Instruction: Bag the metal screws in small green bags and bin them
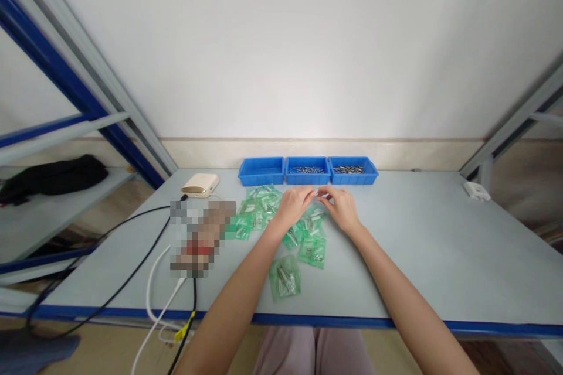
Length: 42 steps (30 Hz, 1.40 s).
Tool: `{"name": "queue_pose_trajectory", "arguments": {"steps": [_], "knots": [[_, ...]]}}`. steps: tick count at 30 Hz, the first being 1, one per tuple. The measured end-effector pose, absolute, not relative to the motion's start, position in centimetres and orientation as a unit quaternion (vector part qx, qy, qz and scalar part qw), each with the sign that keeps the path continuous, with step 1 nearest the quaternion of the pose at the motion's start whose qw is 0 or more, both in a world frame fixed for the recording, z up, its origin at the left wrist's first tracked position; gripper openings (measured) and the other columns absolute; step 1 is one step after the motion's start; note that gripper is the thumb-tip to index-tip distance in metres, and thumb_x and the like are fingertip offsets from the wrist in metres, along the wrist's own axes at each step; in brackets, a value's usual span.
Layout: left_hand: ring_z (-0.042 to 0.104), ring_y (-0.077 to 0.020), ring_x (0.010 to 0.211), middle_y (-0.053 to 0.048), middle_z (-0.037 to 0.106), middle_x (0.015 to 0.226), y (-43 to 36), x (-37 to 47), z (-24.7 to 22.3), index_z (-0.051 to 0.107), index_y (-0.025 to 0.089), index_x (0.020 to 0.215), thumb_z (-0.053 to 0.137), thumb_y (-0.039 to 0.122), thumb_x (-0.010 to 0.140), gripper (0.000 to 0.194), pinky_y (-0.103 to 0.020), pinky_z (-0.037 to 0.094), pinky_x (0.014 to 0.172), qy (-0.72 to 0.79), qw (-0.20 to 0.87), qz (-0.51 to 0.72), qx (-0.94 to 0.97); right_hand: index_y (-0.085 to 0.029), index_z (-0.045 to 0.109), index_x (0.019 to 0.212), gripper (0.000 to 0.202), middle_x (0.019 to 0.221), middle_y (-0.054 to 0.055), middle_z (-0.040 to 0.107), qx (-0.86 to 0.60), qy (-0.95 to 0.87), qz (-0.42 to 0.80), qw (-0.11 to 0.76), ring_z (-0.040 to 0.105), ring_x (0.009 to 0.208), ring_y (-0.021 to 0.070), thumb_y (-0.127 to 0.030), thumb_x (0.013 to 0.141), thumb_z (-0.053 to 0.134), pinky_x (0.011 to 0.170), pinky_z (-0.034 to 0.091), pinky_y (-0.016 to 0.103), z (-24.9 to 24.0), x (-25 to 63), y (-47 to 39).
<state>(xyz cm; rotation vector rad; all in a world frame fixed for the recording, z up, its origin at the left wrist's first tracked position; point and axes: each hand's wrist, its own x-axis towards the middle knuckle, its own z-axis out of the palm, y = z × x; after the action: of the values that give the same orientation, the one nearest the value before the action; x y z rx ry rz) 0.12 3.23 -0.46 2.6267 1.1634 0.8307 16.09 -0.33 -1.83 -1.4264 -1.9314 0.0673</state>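
Observation:
Both hands meet over the pile, just in front of the blue trays. My left hand (296, 204) is closed, its thumb and fingers pinched at the pale, see-through edge of a small plastic bag (315, 211). From the other side my right hand (342, 206) pinches at the same edge, the fingertips almost touching. The fingers partly hide this bag. Beneath and to the left lie several green plastic bags (255, 211) with metal screws and pale pieces inside. Nearer the front edge are a green bag of small parts (312, 252) and another holding longer screws (285, 278).
At the back stand three blue trays: the left tray (262, 171) shows no parts, the middle tray (308, 170) and right tray (352, 170) hold screws. A cream box (200, 185), a blurred-out object (204, 240) and cables lie left. A white device (476, 190) sits far right.

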Motion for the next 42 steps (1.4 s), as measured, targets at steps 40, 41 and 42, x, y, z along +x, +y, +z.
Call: {"name": "queue_pose_trajectory", "arguments": {"steps": [40, 41, 42], "knots": [[0.058, -0.0229, 0.085, -0.009, 0.066, 0.085, 5.3, -10.3, 4.9, 0.065, 0.016, 0.086, 0.041, 0.042, 0.087, 0.035, -0.031, 0.037, 0.078, 0.571, -0.007, 0.202, 0.796, -0.020, 0.062, 0.098, 0.037, 0.093, 0.006, 0.068, -0.538, -0.792, -0.074, 0.278, 0.062, 0.081, 0.0187, -0.035, 0.093, 0.028, 0.068, 0.039, 0.030, -2.3, 16.7, -0.7], [0.058, -0.0230, 0.084, -0.009, 0.067, 0.085, 5.7, -12.9, 5.4, 0.065, 0.017, 0.090, 0.042, 0.041, 0.087, 0.033, -0.031, 0.037, 0.076, 0.605, -0.013, 0.164, 0.779, -0.020, 0.061, 0.097, 0.037, 0.092, 0.006, 0.068, -0.539, -0.793, -0.072, 0.275, 0.062, 0.080, 0.0182, -0.035, 0.093, 0.027, 0.068, 0.038, 0.030, -2.2, 16.6, -0.8], [0.058, -0.0232, 0.084, -0.009, 0.067, 0.085, 6.0, -15.5, 5.6, 0.065, 0.017, 0.091, 0.043, 0.040, 0.086, 0.032, -0.030, 0.038, 0.074, 0.638, -0.020, 0.131, 0.758, -0.020, 0.060, 0.096, 0.037, 0.091, 0.005, 0.068, -0.539, -0.794, -0.070, 0.272, 0.062, 0.079, 0.0177, -0.035, 0.093, 0.026, 0.068, 0.038, 0.029, -2.1, 16.4, -0.8]]}}
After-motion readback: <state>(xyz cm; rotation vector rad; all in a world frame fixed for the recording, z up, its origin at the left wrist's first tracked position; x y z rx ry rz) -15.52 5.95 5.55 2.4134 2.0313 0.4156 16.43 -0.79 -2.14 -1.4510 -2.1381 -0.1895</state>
